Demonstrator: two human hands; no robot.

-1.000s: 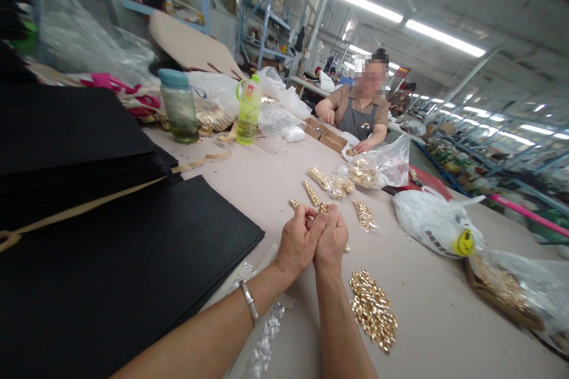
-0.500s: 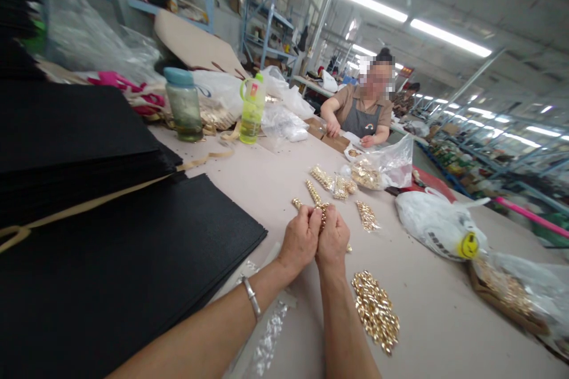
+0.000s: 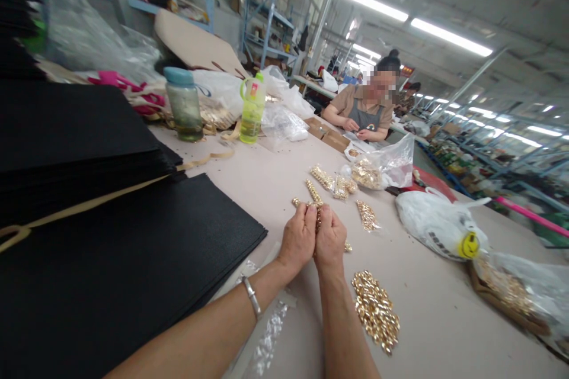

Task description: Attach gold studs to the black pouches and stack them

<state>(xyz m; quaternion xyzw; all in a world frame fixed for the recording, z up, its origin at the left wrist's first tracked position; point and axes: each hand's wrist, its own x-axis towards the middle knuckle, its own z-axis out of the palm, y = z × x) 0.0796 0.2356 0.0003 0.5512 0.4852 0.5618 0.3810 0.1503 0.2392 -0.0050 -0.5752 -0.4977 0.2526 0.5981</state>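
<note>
Close together over the table, my left hand (image 3: 297,238) and my right hand (image 3: 330,235) are both closed. Small shiny gold metal pieces (image 3: 319,217) show in the gap between the thumbs; most of what the fingers grip is hidden. Just beyond the hands lies a row of gold pieces (image 3: 313,191), with more packed gold rows (image 3: 322,177) behind it. A clear packet of gold pieces (image 3: 367,215) rests to the right. Nearer my right forearm is a loose pile of gold oval pieces (image 3: 376,312).
Stacked black sheets (image 3: 178,260) cover the left side. Two bottles, one teal-lidded (image 3: 183,106) and one green (image 3: 252,109), stand behind. A white plastic bag (image 3: 433,222) and a box with gold parts (image 3: 507,290) lie right. Across the table sits a co-worker (image 3: 368,109).
My hands have shifted slightly and remain closed together around the gold pieces. Across the table, the co-worker's hands have come together and the head has dipped.
</note>
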